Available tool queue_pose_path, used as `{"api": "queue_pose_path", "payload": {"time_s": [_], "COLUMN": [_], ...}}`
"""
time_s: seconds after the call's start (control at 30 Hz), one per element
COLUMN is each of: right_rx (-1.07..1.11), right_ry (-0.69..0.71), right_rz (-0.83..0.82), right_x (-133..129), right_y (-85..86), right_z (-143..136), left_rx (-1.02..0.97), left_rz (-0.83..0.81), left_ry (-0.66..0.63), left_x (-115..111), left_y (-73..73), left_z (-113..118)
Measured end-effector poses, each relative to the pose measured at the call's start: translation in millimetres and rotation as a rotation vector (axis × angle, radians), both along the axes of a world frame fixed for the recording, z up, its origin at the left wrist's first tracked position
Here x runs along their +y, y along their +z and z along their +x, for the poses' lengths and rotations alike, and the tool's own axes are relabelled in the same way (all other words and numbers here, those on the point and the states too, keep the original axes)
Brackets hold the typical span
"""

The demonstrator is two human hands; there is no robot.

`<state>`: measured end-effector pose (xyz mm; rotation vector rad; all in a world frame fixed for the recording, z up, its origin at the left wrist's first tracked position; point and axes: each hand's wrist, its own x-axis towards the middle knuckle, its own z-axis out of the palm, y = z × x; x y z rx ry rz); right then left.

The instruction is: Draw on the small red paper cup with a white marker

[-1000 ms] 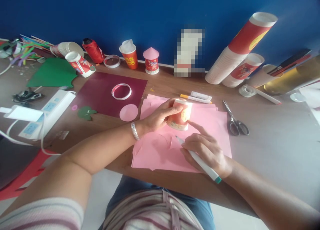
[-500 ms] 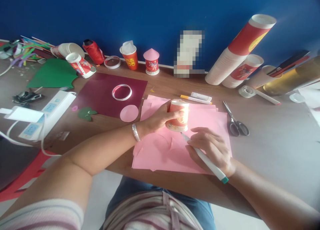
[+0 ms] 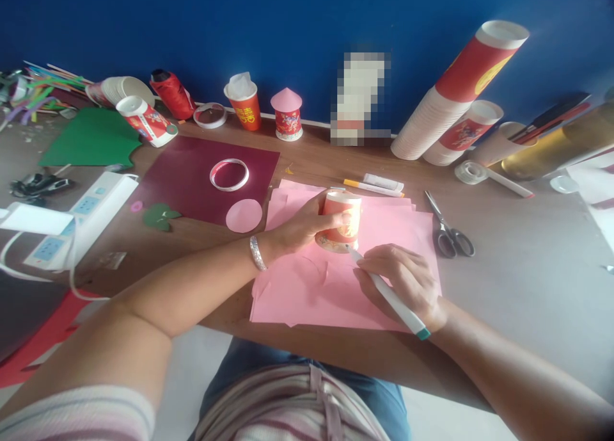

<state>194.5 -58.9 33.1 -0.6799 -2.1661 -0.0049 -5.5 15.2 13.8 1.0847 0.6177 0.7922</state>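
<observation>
My left hand (image 3: 307,223) is wrapped round a red and white paper cup (image 3: 341,212), held above a stack of pink paper (image 3: 297,297). Marks run along the cup's pale lower band. Between the fingers of my right hand (image 3: 400,278) is a white marker (image 3: 394,300) with a green end. Its tip meets the lower band of the cup, or lies very close to it. A pink paper circle (image 3: 244,216) lies left of the stack, partly on a maroon sheet (image 3: 192,172).
Scissors (image 3: 448,230) lie right of the pink paper. Behind it are a yellow pen (image 3: 369,188) and a glue stick (image 3: 384,183). A cup with a pink cone top (image 3: 286,114) stands by the wall. A tall cup stack (image 3: 455,95) leans right. A power strip (image 3: 84,217) lies left.
The marker tip has moved up from just below the cup to its lower band. My left hand keeps hold of the cup. The whole view has shifted slightly.
</observation>
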Motion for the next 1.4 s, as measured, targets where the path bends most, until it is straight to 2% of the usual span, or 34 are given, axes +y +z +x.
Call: {"api": "queue_pose_path", "payload": {"time_s": [0.67,1.4], "right_rx": [-0.025,-0.038], "right_ry": [0.011,0.017], "right_rz": [0.002,-0.017], "right_x": [0.7,1.1], "right_y": [-1.2,-2.3], "right_z": [1.3,0.8], "left_rx": [0.033,0.027], "left_rz": [0.059,0.038], "left_ry": [0.009,-0.016], "left_x": [-0.9,-2.4], "left_y": [-1.1,2.7], "left_z": [0.2,0.6]}}
